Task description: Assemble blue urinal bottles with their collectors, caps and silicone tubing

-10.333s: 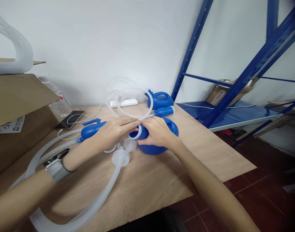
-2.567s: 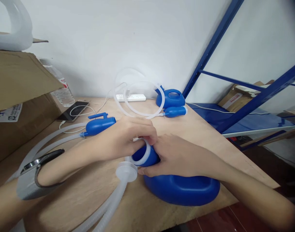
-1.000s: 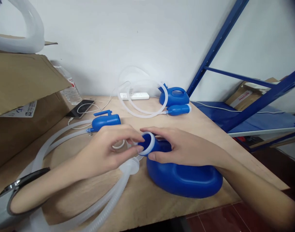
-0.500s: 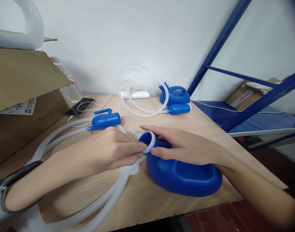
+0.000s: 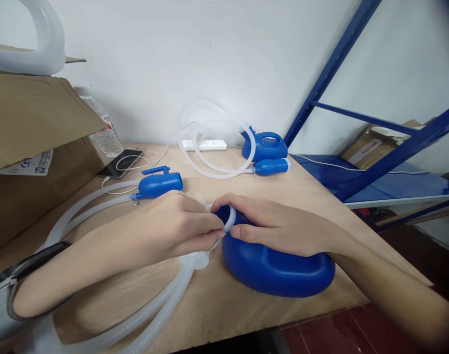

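Observation:
A blue plastic urinal bottle (image 5: 276, 278) lies on the wooden table in front of me, its open mouth facing left. Around that mouth sits a white ring (image 5: 231, 220). My left hand (image 5: 180, 219) is closed, its fingertips pinching the ring's near left edge. From the other side, my right hand (image 5: 283, 223) bends over the bottle's neck, index finger on the far rim and thumb against the near side of the ring. Below my left hand, a whitish flat piece (image 5: 199, 260) lies beside translucent hoses (image 5: 165, 307); my fingers partly hide that spot.
A blue tube-ended fitting (image 5: 160, 186) rests behind my left hand. Farther back are another blue bottle (image 5: 266, 147), a coiled hose (image 5: 210, 172) and a power strip (image 5: 210, 144). Cardboard boxes (image 5: 33, 113), a phone (image 5: 121, 162) and a water bottle (image 5: 108, 140) stand left; blue shelving (image 5: 331, 64) is right.
My right index finger has curled in over the far rim of the ring. My left fingertips have shifted slightly along the near edge; the bottle has barely moved.

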A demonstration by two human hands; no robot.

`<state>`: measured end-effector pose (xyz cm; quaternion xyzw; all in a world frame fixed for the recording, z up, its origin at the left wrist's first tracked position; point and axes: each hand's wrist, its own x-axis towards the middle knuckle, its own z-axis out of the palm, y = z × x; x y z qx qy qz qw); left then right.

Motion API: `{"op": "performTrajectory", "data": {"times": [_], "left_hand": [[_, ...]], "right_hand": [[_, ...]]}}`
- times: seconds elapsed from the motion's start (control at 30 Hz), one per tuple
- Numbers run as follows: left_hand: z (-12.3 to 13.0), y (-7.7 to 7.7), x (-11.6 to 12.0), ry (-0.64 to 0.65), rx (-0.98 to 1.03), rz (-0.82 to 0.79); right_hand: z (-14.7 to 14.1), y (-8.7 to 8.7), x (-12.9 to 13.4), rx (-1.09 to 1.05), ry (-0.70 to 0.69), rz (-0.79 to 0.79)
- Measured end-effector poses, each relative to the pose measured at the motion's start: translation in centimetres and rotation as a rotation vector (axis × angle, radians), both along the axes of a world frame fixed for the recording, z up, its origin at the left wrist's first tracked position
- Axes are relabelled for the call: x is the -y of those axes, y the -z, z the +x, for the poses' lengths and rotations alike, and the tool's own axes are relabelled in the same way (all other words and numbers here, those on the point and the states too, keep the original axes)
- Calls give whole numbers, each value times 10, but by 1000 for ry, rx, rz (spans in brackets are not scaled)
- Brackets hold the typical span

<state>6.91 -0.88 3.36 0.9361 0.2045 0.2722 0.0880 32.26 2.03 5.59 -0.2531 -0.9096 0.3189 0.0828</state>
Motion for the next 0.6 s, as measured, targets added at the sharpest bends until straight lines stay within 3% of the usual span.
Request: {"op": "performTrajectory", "data": {"times": [0.17,0.27,0.37,0.43,0.5,0.6], "left_hand": [[-3,8,-1,-18,112,-136],[-4,20,1,-160,240,-207],[1,34,4,-313,411,-461],[8,40,4,-277,506,-652],[17,38,2,-163,558,-760],[30,23,-3,-89,578,-726]], "right_hand": [[-1,1,0,-45,-75,241],[-3,1,-1,-108,-128,377],[-6,-5,-4,-175,-131,405],[-6,-12,-7,-270,-93,396],[-6,-22,-11,-392,-26,372],[-4,-37,-16,-565,105,323]]}}
